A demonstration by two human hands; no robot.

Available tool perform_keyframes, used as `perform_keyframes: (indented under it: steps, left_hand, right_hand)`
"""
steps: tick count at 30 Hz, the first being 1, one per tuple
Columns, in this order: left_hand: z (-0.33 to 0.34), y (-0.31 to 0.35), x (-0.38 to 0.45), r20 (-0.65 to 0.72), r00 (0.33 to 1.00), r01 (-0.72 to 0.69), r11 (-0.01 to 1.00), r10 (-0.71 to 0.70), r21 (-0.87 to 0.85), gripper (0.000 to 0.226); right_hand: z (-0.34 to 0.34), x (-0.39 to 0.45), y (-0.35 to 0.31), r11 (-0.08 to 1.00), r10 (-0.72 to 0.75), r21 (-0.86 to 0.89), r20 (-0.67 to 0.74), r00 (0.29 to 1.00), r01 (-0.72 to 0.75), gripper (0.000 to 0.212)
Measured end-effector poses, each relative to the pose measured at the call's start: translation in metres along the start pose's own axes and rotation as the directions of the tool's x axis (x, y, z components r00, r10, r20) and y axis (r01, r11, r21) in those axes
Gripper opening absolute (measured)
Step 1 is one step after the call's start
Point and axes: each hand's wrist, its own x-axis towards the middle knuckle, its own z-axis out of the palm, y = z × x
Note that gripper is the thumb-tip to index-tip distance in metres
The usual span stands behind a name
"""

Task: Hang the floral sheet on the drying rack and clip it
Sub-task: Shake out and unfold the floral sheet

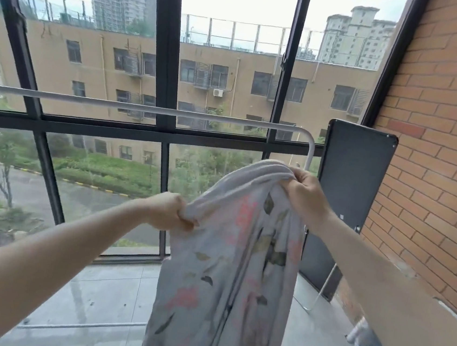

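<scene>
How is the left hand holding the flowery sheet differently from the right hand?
The left hand grips the pale floral cotton sheet lower down, out to the left; the right hand grips it higher, nearer the white metal rack bar. The left hand shows its back, the right its curled fingers. Both bunch the same top edge.

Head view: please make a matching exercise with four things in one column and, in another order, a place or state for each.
Things:
1. floral sheet
2. drying rack
3. dark board
4. left hand

Places or states:
A. leans against the brick wall
B. bunched, hanging down from both hands
C. grips the sheet's lower left fold
D. white top bar bare, before the window

Pairs: 1-B, 2-D, 3-A, 4-C
</scene>
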Motion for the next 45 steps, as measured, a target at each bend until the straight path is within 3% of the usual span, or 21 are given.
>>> perform_keyframes:
  steps: [2,5,7,9,11,13,17,19,20,22,25,28,31,33,36,38,40,41,42,44,45]
  left_hand:
    - [0.026,-0.02,0.006,0.015,0.998,0.065,0.948,-0.063,-0.312,0.03]
    - [0.032,-0.024,0.011,-0.078,0.982,0.069,0.712,-0.172,-0.699,0.032]
    - [0.017,-0.013,0.013,-0.19,0.95,0.002,0.613,-0.248,-0.79,0.04]
    - [-0.009,0.003,0.01,-0.298,0.92,-0.096,0.587,-0.257,-0.804,0.045]
    - [-0.036,0.023,0.007,-0.383,0.905,-0.199,0.61,-0.187,-0.767,0.038]
    - [-0.057,0.049,0.002,-0.43,0.897,-0.257,0.678,-0.097,-0.689,0.034]
    - [-0.071,0.086,-0.001,-0.459,0.874,-0.368,0.833,0.158,-0.413,0.034]
    - [-0.068,0.084,-0.002,-0.381,0.893,-0.362,0.883,0.238,-0.298,0.043]
    - [-0.062,0.078,-0.003,-0.305,0.919,-0.329,0.914,0.251,-0.24,0.05]
    - [-0.037,0.069,-0.003,-0.111,0.969,-0.231,0.966,0.219,-0.115,0.058]
    - [0.027,0.057,0.01,0.129,0.986,-0.097,0.994,0.103,-0.055,0.054]
    - [0.091,0.034,0.019,0.245,0.97,-0.002,0.999,0.011,-0.038,0.045]
    - [0.133,0.006,0.012,0.315,0.947,0.065,0.998,-0.069,0.024,0.045]
    - [0.137,-0.017,0.012,0.261,0.958,0.111,0.992,-0.122,0.058,0.02]
    - [0.105,-0.046,0.02,0.05,0.967,0.252,0.963,-0.248,-0.094,0.018]
    - [0.068,-0.05,0.026,-0.073,0.952,0.265,0.919,-0.298,-0.292,0.025]
    - [0.025,-0.041,0.025,-0.203,0.933,0.185,0.877,-0.299,-0.443,0.034]
    - [0.004,-0.028,0.023,-0.266,0.926,0.115,0.869,-0.269,-0.48,0.036]
    - [-0.015,-0.011,0.022,-0.322,0.92,0.04,0.868,-0.226,-0.495,0.036]
    - [-0.045,0.034,0.016,-0.416,0.904,-0.124,0.874,-0.096,-0.47,0.038]
    - [-0.056,0.055,0.013,-0.47,0.882,-0.209,0.878,-0.02,-0.431,0.037]
  right_hand:
    - [0.001,0.002,-0.006,0.998,0.0,-0.059,0.054,0.999,0.003,0.026]
    - [-0.005,0.001,-0.005,0.987,0.082,-0.152,0.139,0.987,-0.061,0.025]
    - [-0.018,-0.001,0.004,0.962,0.189,-0.239,0.224,0.956,-0.134,0.028]
    - [-0.031,-0.006,0.012,0.929,0.33,-0.281,0.326,0.886,-0.242,0.042]
    - [-0.033,-0.016,0.018,0.891,0.43,-0.343,0.435,0.791,-0.296,0.063]
    - [-0.021,-0.025,0.024,0.852,0.477,-0.442,0.438,0.762,-0.28,0.07]
    - [-0.007,-0.021,0.027,0.924,0.306,-0.321,0.293,0.906,-0.209,0.033]
    - [-0.016,-0.01,0.016,0.958,0.215,-0.202,0.042,0.976,-0.202,0.033]
    - [-0.019,-0.005,0.009,0.967,0.192,-0.151,-0.085,0.978,-0.203,0.039]
    - [-0.02,0.006,-0.008,0.983,0.085,-0.143,-0.208,0.974,-0.116,0.047]
    - [-0.01,0.015,-0.042,0.982,-0.13,-0.162,-0.204,0.97,0.098,0.033]
    - [-0.013,0.024,-0.066,0.971,-0.234,-0.116,-0.31,0.921,0.208,0.042]
    - [-0.033,0.034,-0.073,0.954,-0.298,-0.153,-0.43,0.852,0.257,0.033]
    - [-0.049,0.039,-0.067,0.931,-0.351,-0.258,-0.441,0.826,0.258,0.03]
    - [-0.077,0.037,-0.043,0.895,-0.369,-0.418,-0.5,0.784,0.154,0.035]
    - [-0.098,0.031,-0.018,0.865,-0.289,-0.501,-0.557,0.779,-0.037,0.037]
    - [-0.099,0.023,0.007,0.731,-0.142,-0.627,-0.527,0.838,-0.27,0.027]
    - [-0.089,0.016,0.013,0.657,-0.065,-0.682,-0.476,0.877,-0.321,0.027]
    - [-0.071,0.013,0.017,0.596,0.007,-0.74,-0.384,0.923,-0.312,0.046]
    - [-0.023,0.007,0.015,0.608,0.094,-0.78,-0.113,0.989,-0.147,0.091]
    - [0.005,0.002,0.008,0.623,0.08,-0.782,0.031,0.996,-0.026,0.101]
